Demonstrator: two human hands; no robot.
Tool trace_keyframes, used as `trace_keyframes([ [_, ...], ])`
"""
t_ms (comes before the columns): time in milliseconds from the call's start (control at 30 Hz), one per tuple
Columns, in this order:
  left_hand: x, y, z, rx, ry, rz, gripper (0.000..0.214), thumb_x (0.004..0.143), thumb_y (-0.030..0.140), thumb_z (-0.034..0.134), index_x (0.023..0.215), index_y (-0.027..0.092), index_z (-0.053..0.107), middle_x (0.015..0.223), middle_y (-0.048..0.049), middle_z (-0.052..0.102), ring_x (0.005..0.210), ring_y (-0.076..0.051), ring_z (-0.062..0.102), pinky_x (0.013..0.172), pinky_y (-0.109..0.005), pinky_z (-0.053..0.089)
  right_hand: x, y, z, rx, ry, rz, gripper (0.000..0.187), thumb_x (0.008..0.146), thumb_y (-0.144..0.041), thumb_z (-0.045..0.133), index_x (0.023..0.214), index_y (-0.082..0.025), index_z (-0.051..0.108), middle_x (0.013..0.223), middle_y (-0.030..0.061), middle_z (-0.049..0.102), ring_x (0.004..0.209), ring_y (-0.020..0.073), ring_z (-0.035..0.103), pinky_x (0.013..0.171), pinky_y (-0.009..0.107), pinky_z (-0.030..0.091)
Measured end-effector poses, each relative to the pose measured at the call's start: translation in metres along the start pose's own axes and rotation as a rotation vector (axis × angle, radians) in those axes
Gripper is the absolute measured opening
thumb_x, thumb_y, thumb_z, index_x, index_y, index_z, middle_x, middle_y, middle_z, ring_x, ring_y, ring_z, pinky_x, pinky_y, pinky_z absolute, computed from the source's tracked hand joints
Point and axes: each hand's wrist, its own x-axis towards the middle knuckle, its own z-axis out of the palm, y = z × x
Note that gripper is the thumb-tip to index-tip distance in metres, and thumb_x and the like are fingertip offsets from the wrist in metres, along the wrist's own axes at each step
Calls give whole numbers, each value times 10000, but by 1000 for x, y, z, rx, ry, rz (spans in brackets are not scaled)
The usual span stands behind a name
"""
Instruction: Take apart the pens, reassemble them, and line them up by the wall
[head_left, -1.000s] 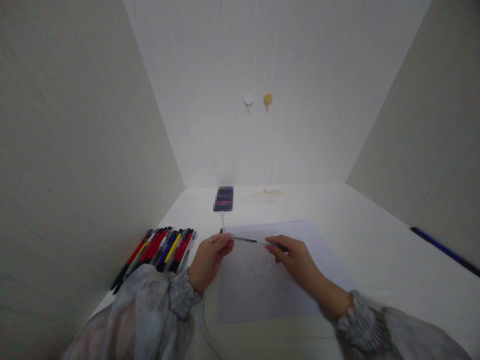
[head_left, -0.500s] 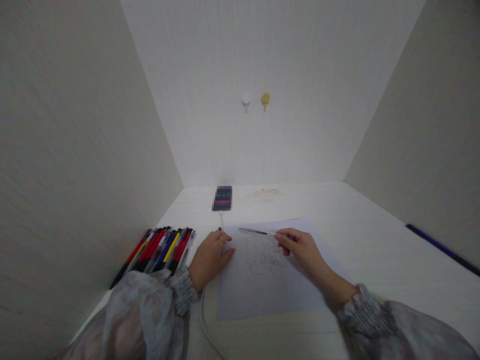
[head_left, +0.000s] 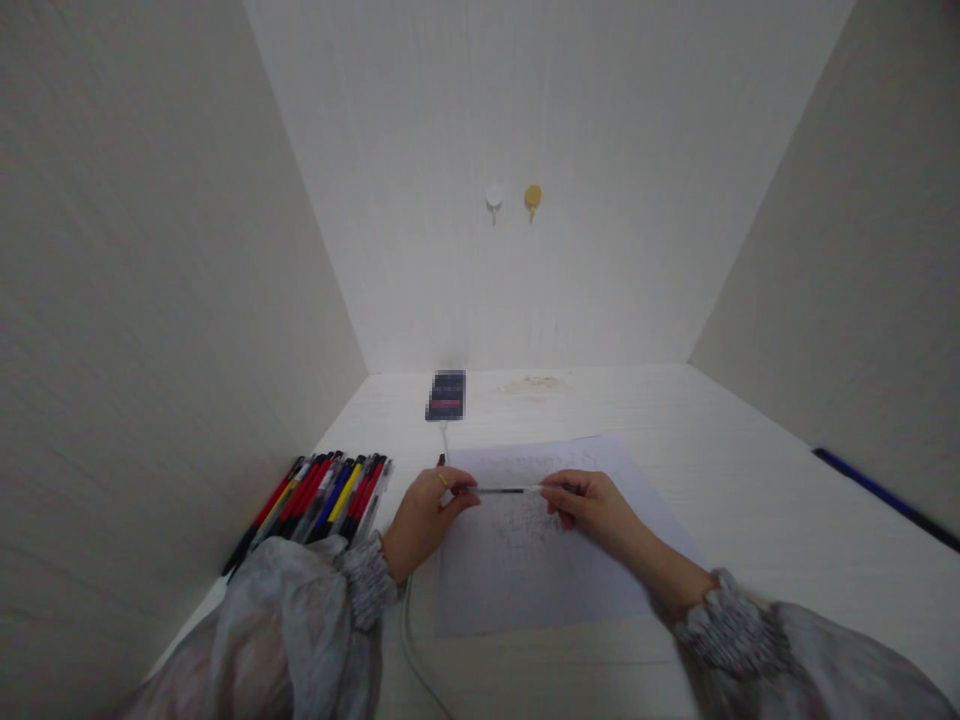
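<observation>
We start at the grip: the left hand (head_left: 424, 515) pinches one end of a thin pen (head_left: 506, 490) between thumb and fingertips, and the right hand (head_left: 592, 505) pinches the other end the same way; both grips are closed narrowly on it, and the pen lies level between them, just above the far half of a sheet of paper (head_left: 540, 590) in the middle of the worktop (head_left: 750, 520).

As we judge it, the pen is slim enough to bend or slip; so we would hold it lightly but close to each end, keep the two hands in one straight line along its length, and avoid twisting one end against the other; resting the wrists on the paper would steady both grips.

Outward from there, a row of pens (head_left: 322, 495) in red, yellow, blue and black lies by the worktop's left edge, near the left wrist; a white cable (head_left: 411, 640) runs past that wrist toward a phone (head_left: 446, 395) near the far edge; a dark blue pen (head_left: 877, 495) lies along the right edge, well apart from the hands.
</observation>
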Motion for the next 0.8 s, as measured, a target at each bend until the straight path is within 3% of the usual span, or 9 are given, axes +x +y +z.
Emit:
trace_keyframes([
  [200, -1, 6, -3, 53, -28, 21, 130, 711, 270, 552, 792, 180, 598, 744, -16, 626, 733, -156, 547, 680, -273, 423, 0, 2, 0, -25, -3, -3, 403, 753, -449, 391, 503, -154, 507, 421, -11, 487, 361, 74, 423, 393, 204, 307],
  [367, 0, 6, -3, 111, -44, 46, 243, 793, 236, 422, 642, 167, 599, 592, -3, 605, 654, -139, 541, 660, -261, 406, 1, -2, -2, -79, 72, -101, 177, 668, -338, 539, 658, -164, 572, 524, -18, 525, 457, 84, 451, 463, 212, 339],
  [467, 1, 7, -3, 123, -67, 57, 240, 788, 233, 433, 630, 168, 601, 562, 6, 601, 620, -133, 541, 641, -250, 400, 0, -6, -2, -44, 101, -133, 170, 622, -306, 585, 727, -174, 559, 601, -13, 543, 536, 99, 492, 500, 217, 362],
  [567, 1, 7, -3, 120, -73, 66, 203, 782, 248, 451, 688, 171, 614, 608, 2, 620, 633, -134, 544, 637, -245, 398, 0, -7, 1, 69, 45, -38, 276, 700, -400, 479, 857, -176, 522, 640, -3, 555, 467, 95, 504, 441, 222, 370],
  [667, 1, 7, -4, 115, -46, 64, 151, 756, 273, 498, 776, 180, 615, 712, -10, 642, 710, -149, 546, 670, -258, 397, -1, -3, 4, 51, -56, 112, 328, 732, -454, 401, 748, -154, 534, 492, -23, 513, 309, 69, 397, 334, 209, 289],
  [733, 0, 7, -4, 108, -41, 65, 151, 747, 290, 510, 784, 185, 612, 744, -13, 644, 736, -154, 542, 691, -267, 396, 0, 0, 3, 3, -62, 137, 295, 703, -427, 460, 628, -150, 531, 407, -41, 459, 298, 59, 349, 327, 201, 250],
  [800, -1, 6, -3, 99, -46, 71, 160, 749, 303, 505, 788, 188, 610, 749, -13, 640, 741, -155, 540, 701, -272, 396, 2, 3, 0, 5, 1, 74, 212, 643, -363, 554, 613, -154, 537, 435, -39, 476, 359, 63, 389, 366, 197, 277],
])
